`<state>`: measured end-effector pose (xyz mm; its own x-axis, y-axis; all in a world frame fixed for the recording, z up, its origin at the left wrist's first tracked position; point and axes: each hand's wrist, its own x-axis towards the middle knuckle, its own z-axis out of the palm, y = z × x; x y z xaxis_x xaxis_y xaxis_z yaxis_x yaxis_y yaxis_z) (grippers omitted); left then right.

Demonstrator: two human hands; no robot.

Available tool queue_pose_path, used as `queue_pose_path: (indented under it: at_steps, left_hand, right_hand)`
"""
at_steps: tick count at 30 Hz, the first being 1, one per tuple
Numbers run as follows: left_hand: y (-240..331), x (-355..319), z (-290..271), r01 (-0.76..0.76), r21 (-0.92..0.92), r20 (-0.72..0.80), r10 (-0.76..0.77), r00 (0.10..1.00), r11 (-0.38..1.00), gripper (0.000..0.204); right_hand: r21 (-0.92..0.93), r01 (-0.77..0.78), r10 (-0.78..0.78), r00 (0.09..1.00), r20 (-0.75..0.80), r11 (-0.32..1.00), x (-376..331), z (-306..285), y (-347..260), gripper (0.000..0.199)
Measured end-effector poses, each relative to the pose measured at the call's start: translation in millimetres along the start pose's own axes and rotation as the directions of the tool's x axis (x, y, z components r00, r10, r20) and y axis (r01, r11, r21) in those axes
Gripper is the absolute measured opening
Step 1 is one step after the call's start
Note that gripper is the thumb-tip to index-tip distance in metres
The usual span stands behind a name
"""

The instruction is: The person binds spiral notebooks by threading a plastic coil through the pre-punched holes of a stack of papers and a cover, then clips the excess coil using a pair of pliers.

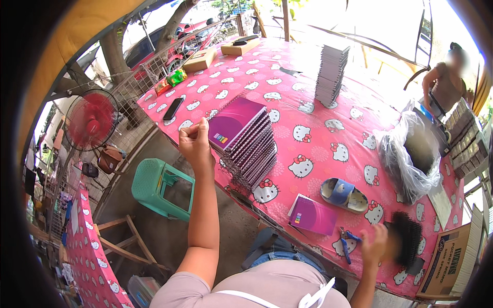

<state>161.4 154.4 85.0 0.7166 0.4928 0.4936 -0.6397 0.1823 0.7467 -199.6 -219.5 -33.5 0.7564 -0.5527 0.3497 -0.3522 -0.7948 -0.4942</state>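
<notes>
My left hand (195, 142) is raised at the left edge of a tall stack of purple spiral notebooks (239, 123). Its fingers are curled in with the thumb pressed against them; whatever they may pinch is hidden. Blurred by motion, my right hand (376, 245) has its fingers apart beside a bunch of black spiral binding coils (405, 238). Just left of that hand lie blue-handled pliers (346, 245). A single purple notebook (312, 215) with its cover slightly lifted rests near the table's front edge, below a blue slipper (343, 195).
On the pink patterned table (303, 149) stand a leaning stack of unbound-looking pads (331, 77), a clear plastic bag (411, 159) of dark coils and a phone (173, 109). A cardboard box (447, 262) sits at right, a green stool (154, 187) at left. Another person (447, 84) stands far right.
</notes>
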Motion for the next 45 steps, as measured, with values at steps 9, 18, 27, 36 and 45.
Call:
queue_pose_path:
  at_steps: [9,18,27,36,45]
  left_hand:
    - [102.0,-30.3,34.6,-0.518,0.341,0.246,0.457,0.855,0.785,0.043]
    - [-0.8,-233.5,87.8,-0.508,0.392,0.873,-0.485,-0.058,0.767,0.03]
    - [-44.9,-233.6,90.1,0.046,0.643,0.763,-0.634,-0.129,0.764,0.015]
    - [4.9,-226.8,74.2,-0.206,0.099,0.99,-0.074,0.123,0.973,0.018]
    - [25.6,-247.2,62.7,-0.48,0.267,0.921,-0.074,0.383,0.836,0.019]
  right_hand:
    - [-0.114,-0.336,0.339,0.941,0.005,0.935,25.4,-15.8,49.3,0.022]
    - [0.313,-0.075,0.028,0.988,0.154,0.947,34.9,-5.1,-35.4,0.022]
    - [0.506,-0.08,-0.016,0.983,0.183,0.859,41.7,4.7,-59.0,0.022]
    - [0.497,-0.055,-0.055,0.978,0.203,0.866,39.7,-8.6,-65.2,0.027]
    - [0.577,-0.382,-0.132,0.742,0.657,0.722,38.0,-11.0,-73.4,0.07]
